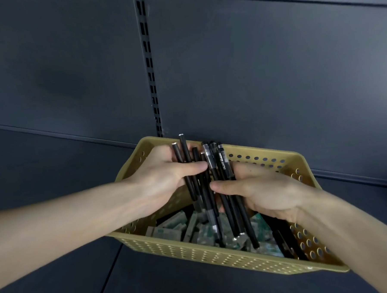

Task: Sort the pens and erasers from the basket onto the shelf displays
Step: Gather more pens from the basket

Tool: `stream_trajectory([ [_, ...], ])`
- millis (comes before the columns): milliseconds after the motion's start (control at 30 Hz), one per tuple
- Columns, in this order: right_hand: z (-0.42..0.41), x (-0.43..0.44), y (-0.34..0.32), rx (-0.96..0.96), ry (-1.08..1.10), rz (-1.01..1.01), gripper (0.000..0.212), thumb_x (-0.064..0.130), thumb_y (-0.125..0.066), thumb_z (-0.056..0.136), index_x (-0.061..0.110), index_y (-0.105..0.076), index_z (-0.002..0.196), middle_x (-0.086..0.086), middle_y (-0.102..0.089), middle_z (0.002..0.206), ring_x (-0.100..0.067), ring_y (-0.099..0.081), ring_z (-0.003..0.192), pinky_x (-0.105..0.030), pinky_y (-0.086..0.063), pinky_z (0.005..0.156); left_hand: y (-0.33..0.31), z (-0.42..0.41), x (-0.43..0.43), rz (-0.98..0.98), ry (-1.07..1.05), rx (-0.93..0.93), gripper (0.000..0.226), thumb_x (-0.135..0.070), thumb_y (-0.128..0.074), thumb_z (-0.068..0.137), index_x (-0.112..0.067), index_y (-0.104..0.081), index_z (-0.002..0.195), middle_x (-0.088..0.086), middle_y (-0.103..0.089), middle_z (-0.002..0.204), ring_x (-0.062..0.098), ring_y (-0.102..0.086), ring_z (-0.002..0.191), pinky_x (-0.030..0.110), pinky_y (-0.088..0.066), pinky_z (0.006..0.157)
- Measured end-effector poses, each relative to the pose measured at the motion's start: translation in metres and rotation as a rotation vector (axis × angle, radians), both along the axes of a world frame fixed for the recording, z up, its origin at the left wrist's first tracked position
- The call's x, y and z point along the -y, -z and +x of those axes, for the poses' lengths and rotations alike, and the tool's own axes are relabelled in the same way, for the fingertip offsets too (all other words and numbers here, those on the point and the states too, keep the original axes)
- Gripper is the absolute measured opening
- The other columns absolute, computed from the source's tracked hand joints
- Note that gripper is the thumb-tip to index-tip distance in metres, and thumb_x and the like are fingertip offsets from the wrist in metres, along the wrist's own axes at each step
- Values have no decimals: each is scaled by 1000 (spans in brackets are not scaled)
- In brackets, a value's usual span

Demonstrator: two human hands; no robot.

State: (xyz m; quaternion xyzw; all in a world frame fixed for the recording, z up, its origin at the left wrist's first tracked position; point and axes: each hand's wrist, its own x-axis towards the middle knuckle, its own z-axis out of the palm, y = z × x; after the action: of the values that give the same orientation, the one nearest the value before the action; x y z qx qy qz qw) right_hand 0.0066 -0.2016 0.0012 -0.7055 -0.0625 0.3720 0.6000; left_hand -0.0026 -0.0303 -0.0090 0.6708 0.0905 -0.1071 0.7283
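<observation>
A tan perforated basket (pixel 216 258) sits on a dark shelf. Over it my left hand (pixel 165 177) grips a bundle of several black pens (pixel 190 169), thumb across their barrels. My right hand (pixel 260 191) grips a second bundle of black pens (pixel 230 202), some with clear caps and white lettering, its thumb pressing their left side. The two bundles touch and cross between my hands, tips pointing down into the basket. On the basket floor lie several green-wrapped erasers (pixel 199 232), and a few loose black pens (pixel 282 240) lie along the right wall.
The dark shelf surface (pixel 55 180) stretches to the left and in front of the basket. A dark back panel (pixel 251 65) with a slotted upright (pixel 149 65) rises directly behind the basket.
</observation>
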Motion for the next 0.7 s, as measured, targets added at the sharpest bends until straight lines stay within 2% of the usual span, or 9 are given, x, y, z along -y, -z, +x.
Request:
stream_trajectory([
  [100,0,0,1,45,42,63,23,10,-54,91,11,-59,114,-12,-70,107,-25,-67,99,-41,-53,89,-2,1,4,-88,-39,27,31,3,-67,77,-3,-65,107,14,-71,104,23,-69,97,39,-53,90],
  [267,1,1,-2,64,28,166,28,8,-54,90,0,-59,116,-16,-68,108,-25,-66,97,-32,-55,84,-8,2,7,-188,-58,72,41,-3,-72,65,-8,-65,105,12,-70,102,20,-71,89,29,-57,73],
  [400,5,4,-6,12,-5,188,38,12,-61,82,-1,-58,118,-17,-67,112,-27,-65,103,-36,-53,86,-12,-1,10,-131,-18,101,40,-10,-73,65,-15,-67,104,14,-70,105,25,-68,85,40,-52,71],
  [500,3,4,-8,6,-40,222,35,11,-60,81,0,-60,114,-20,-68,108,-27,-66,100,-35,-55,81,-14,-5,10,-50,36,175,40,-8,-71,75,-17,-64,113,16,-68,106,25,-66,82,36,-48,54],
  [533,3,3,-9,18,-53,220,34,12,-61,80,3,-61,112,-20,-68,105,-26,-67,98,-36,-55,81,-14,-5,9,-10,49,216,40,-9,-71,76,-18,-63,115,14,-69,106,23,-67,84,37,-50,54],
  [600,1,2,-10,44,-58,204,31,14,-63,77,7,-63,108,-15,-70,98,-24,-67,94,-37,-55,79,-15,-4,6,71,74,293,44,-16,-73,73,-18,-62,116,6,-70,108,14,-68,94,36,-58,70],
  [633,0,1,-10,56,-48,196,30,15,-64,76,8,-64,105,-12,-71,92,-21,-67,90,-36,-54,76,-16,-3,6,103,85,324,48,-21,-73,70,-18,-62,117,2,-70,109,10,-67,97,31,-57,79],
  [700,-2,-1,-12,73,-20,204,26,15,-64,76,9,-64,101,-7,-69,83,-15,-67,82,-32,-54,70,-21,-1,5,141,104,377,55,-27,-73,66,-19,-62,119,-4,-69,111,4,-64,101,22,-53,87],
])
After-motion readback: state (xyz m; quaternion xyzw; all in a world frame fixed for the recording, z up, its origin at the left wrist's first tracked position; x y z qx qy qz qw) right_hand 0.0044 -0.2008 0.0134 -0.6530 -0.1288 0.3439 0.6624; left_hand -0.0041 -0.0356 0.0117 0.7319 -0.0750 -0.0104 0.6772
